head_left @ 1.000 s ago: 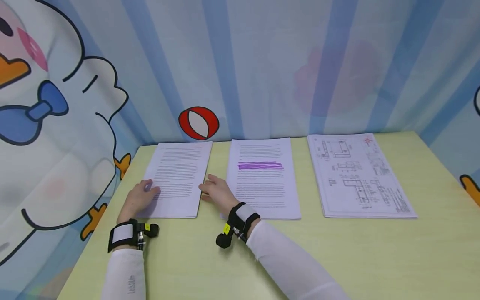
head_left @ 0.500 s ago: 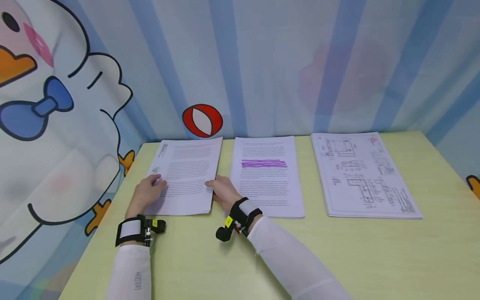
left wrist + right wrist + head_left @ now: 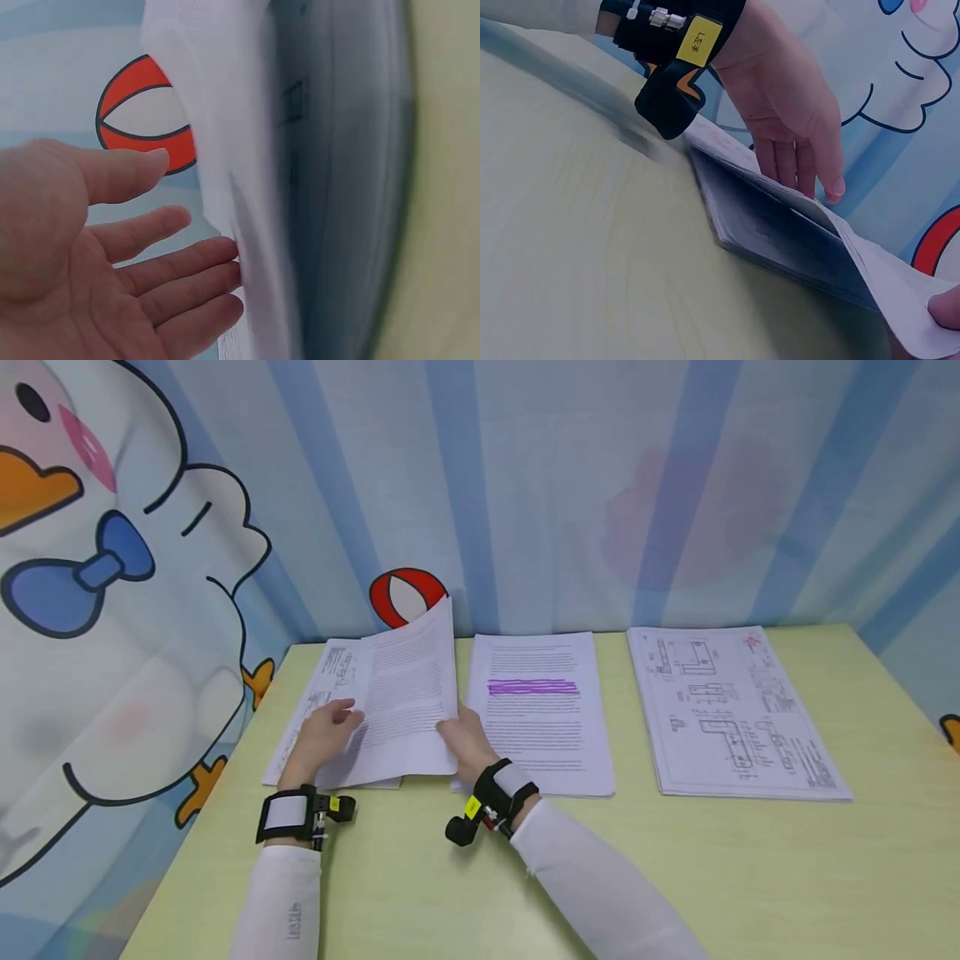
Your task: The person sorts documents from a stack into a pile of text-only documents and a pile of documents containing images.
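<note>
So the right hand (image 3: 467, 745) had the right edge of the lifted paper (image 3: 408, 693) in a pinch, thumb on the printed face and fingers tucked behind. Couldn't tell how many sheets that was. The paper was bent up off the left stack (image 3: 339, 670), tilted, its top right corner poking up over the red ball print (image 3: 408, 597) on the curtain (image 3: 555, 502). The left hand (image 3: 324, 737) was pretty much fully open and gripped nothing; its fingers were straight-ish, with a few tips touching the paper, thumb well apart from them. Under the lifted bit you could see a strip of the left stack with drawings on it, lying flat on the table (image 3: 600, 877). Middle stack (image 3: 536, 739) sat just beside the right hand, text with purple scribble across it. Right stack (image 3: 735, 718), with technical drawings, was well apart from both hands.
</note>
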`<state>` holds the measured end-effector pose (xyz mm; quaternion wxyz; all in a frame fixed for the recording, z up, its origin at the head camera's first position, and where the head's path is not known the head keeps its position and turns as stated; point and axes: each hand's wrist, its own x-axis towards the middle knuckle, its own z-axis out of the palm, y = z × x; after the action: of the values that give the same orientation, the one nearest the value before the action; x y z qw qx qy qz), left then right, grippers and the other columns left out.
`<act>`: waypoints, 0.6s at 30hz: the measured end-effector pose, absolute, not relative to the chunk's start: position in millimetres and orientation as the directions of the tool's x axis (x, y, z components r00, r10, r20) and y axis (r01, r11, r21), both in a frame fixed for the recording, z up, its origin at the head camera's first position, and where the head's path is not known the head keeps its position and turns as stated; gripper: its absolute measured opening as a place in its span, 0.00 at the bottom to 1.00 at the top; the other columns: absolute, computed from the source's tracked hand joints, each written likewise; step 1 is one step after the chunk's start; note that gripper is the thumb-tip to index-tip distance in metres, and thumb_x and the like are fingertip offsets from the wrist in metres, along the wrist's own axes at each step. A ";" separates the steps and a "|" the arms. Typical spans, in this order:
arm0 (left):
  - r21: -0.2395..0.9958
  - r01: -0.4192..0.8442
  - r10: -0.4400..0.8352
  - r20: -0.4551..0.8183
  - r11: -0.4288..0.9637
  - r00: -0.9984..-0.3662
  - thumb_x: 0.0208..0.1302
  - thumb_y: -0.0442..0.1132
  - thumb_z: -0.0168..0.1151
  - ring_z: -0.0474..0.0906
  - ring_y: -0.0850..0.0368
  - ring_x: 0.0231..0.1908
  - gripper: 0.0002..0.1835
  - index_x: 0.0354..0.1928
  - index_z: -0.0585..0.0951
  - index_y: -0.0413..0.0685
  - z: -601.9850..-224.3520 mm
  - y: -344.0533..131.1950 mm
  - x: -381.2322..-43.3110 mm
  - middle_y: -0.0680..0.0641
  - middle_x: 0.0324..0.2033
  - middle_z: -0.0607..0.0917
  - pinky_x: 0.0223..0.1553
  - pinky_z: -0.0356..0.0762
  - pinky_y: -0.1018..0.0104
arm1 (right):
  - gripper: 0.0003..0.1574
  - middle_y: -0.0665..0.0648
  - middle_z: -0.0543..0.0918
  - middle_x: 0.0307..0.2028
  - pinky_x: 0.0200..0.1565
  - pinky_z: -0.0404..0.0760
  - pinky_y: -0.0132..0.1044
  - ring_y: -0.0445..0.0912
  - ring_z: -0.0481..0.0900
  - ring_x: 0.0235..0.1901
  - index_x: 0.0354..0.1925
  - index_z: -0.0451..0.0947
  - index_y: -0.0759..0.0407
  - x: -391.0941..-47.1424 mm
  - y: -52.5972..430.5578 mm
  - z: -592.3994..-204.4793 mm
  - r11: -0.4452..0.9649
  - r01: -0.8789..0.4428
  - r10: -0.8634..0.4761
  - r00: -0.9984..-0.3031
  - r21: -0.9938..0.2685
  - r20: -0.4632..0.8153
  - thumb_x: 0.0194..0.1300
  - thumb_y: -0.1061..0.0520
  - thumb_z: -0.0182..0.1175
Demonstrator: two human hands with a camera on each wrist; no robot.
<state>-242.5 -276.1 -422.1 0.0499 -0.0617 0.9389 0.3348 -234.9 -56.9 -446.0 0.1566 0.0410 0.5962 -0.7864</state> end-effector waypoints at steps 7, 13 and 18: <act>0.724 -0.148 -0.114 -0.097 0.674 -0.989 0.75 0.49 0.48 0.62 0.38 0.63 0.36 0.76 0.49 0.40 -414.9 -259.8 -246.6 0.32 0.67 0.62 0.61 0.64 0.43 | 0.28 0.62 0.79 0.50 0.39 0.80 0.42 0.52 0.79 0.44 0.68 0.64 0.58 -237.6 -28.7 -434.5 -0.339 0.275 -0.205 -0.955 -0.900 -0.215 0.71 0.66 0.46; 0.881 -0.127 -0.103 -0.090 0.456 -0.991 0.75 0.53 0.48 0.74 0.47 0.52 0.34 0.76 0.52 0.50 -408.0 -245.0 -249.1 0.40 0.59 0.73 0.50 0.73 0.55 | 0.25 0.61 0.80 0.50 0.40 0.79 0.40 0.50 0.79 0.45 0.66 0.66 0.58 -238.1 -4.6 -419.4 -0.321 0.225 -0.147 -0.971 -0.920 -0.186 0.73 0.61 0.50; 0.964 0.038 -0.065 0.057 0.263 -0.996 0.77 0.42 0.47 0.80 0.54 0.42 0.26 0.74 0.59 0.52 -401.0 -222.8 -243.9 0.43 0.52 0.80 0.34 0.78 0.71 | 0.22 0.58 0.82 0.48 0.40 0.80 0.41 0.51 0.80 0.44 0.63 0.70 0.53 -233.3 21.8 -408.4 -0.248 0.159 -0.117 -0.984 -0.956 -0.134 0.73 0.55 0.53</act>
<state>-243.9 -222.8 -401.0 -0.0425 -0.0083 0.7934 0.6072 -233.3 21.8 -408.4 0.0873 0.0175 0.6070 -0.7897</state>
